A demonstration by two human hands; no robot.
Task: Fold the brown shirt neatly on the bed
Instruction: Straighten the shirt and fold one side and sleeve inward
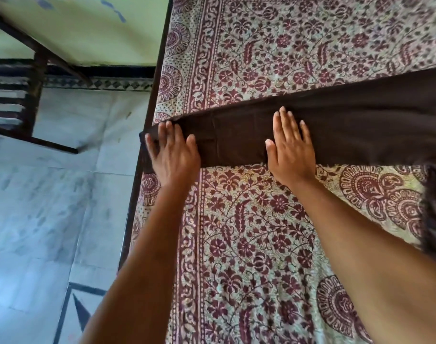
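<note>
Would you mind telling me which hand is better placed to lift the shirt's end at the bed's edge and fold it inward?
Left. The left hand lies flat on the brown shirt right at that end; the right hand presses mid-strip.

Brown shirt [336,125]: dark brown, plain, folded into a long narrow band lying flat across the bed [261,219]. Left end reaches the bed's left edge, slightly overhanging it; band runs right and out of view. Faint vertical seam near the left end.
</note>
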